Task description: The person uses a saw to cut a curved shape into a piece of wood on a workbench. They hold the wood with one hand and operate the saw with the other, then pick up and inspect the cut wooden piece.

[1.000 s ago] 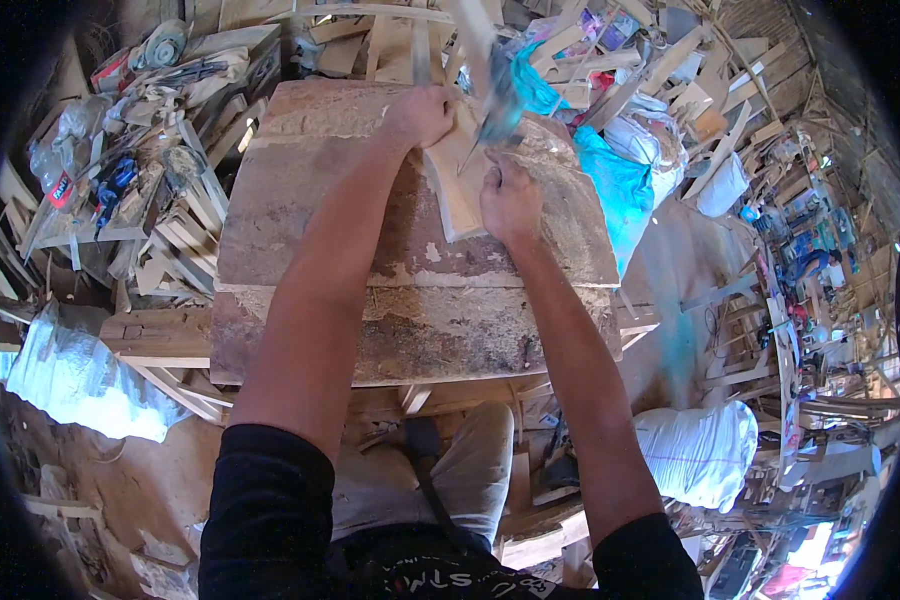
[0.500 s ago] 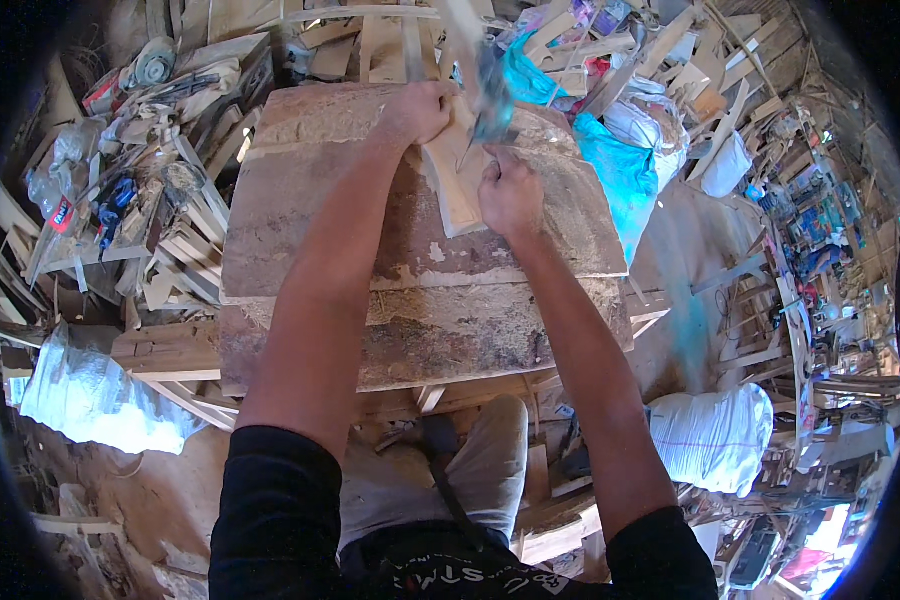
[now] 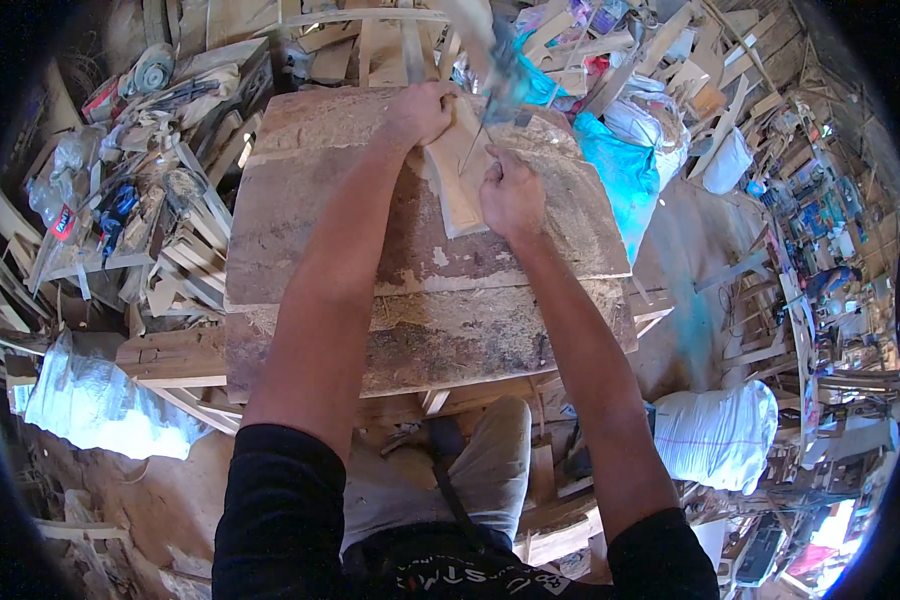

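A pale wooden board (image 3: 453, 203) lies tilted on a worn wooden work table (image 3: 320, 340). My left hand (image 3: 422, 115) is closed over the board's far left part, fingers curled round its edge. At the board's right edge my right hand (image 3: 513, 195) presses with folded fingers, its index finger pointing toward the far end. A blurred grey-blue upright machine part (image 3: 505, 85) stands over the far end. From it a thin dark line, seemingly a saw blade, runs down to the board between my hands. The fingertips under both hands are partly hidden.
Wood offcuts and a plastic bottle (image 3: 58, 212) pile up on the left. A turquoise sack (image 3: 615, 180) stands against the table's right side. A white sack (image 3: 718, 438) sits at lower right. Sawdust covers parts of the table.
The whole view has shifted slightly. Both hands stay on the board in nearly the same spots. More of the thin dark line shows between them.
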`<state>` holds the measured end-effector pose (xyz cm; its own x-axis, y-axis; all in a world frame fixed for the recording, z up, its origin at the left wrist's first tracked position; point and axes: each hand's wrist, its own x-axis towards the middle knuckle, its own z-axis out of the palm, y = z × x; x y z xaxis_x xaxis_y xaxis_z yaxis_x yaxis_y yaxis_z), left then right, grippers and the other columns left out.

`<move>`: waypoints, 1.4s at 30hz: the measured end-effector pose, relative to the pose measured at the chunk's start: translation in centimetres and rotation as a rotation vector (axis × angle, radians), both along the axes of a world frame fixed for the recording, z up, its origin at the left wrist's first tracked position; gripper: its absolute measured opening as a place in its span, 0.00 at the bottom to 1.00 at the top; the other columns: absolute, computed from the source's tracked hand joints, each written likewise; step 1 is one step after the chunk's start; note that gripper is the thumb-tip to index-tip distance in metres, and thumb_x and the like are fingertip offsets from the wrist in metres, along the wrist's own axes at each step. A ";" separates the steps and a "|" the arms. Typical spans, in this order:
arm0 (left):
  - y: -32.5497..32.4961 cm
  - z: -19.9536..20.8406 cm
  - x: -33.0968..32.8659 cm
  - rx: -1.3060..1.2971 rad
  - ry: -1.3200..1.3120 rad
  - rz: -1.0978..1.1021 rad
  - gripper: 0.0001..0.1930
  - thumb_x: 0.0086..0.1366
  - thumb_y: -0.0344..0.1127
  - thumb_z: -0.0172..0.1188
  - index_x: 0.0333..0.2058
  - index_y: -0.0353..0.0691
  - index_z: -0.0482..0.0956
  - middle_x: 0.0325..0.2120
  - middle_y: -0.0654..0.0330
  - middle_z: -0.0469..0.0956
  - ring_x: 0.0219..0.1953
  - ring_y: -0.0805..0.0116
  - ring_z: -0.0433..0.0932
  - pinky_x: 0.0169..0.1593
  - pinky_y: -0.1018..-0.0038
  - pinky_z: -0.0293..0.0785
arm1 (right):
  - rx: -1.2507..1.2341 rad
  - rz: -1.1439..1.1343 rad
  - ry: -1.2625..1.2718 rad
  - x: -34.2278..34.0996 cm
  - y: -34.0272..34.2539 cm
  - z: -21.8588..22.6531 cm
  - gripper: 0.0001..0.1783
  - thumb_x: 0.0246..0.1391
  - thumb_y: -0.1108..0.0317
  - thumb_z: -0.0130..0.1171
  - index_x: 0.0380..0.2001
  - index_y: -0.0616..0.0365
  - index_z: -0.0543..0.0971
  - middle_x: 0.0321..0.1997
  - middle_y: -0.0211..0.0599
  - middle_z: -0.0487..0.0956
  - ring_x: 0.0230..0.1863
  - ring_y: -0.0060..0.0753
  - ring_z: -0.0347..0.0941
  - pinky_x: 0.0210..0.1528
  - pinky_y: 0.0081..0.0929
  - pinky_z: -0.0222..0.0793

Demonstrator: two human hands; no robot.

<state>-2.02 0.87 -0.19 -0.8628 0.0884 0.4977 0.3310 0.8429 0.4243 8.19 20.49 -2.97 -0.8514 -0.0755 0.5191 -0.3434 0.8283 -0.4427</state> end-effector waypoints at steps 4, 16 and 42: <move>-0.2 -0.4 -0.7 0.032 -0.037 -0.019 0.17 0.69 0.40 0.53 0.51 0.49 0.84 0.50 0.51 0.83 0.53 0.45 0.81 0.60 0.50 0.76 | 0.013 0.050 0.057 0.1 0.1 0.2 0.21 0.58 0.69 0.55 0.55 0.49 0.82 0.46 0.57 0.84 0.47 0.64 0.81 0.52 0.56 0.78; 2.3 -5.1 4.9 0.128 -0.004 0.414 0.31 0.75 0.47 0.46 0.69 0.34 0.59 0.66 0.18 0.57 0.72 0.21 0.53 0.75 0.37 0.43 | -0.002 -0.004 -0.101 0.9 -0.4 1.3 0.23 0.61 0.67 0.51 0.58 0.40 0.82 0.54 0.48 0.84 0.50 0.61 0.81 0.56 0.54 0.76; 2.2 -5.1 5.1 0.026 0.060 0.348 0.34 0.68 0.42 0.55 0.65 0.24 0.59 0.61 0.17 0.61 0.66 0.23 0.63 0.70 0.40 0.55 | -0.012 0.034 -0.052 -0.1 -0.5 1.0 0.24 0.57 0.67 0.54 0.57 0.52 0.82 0.52 0.56 0.83 0.54 0.61 0.80 0.58 0.55 0.75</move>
<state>3.09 3.04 -5.30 -0.8083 -0.2192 0.5464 0.0508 0.8986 0.4357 8.13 20.03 -2.00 -0.8743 -0.0986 0.4752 -0.3472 0.8112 -0.4705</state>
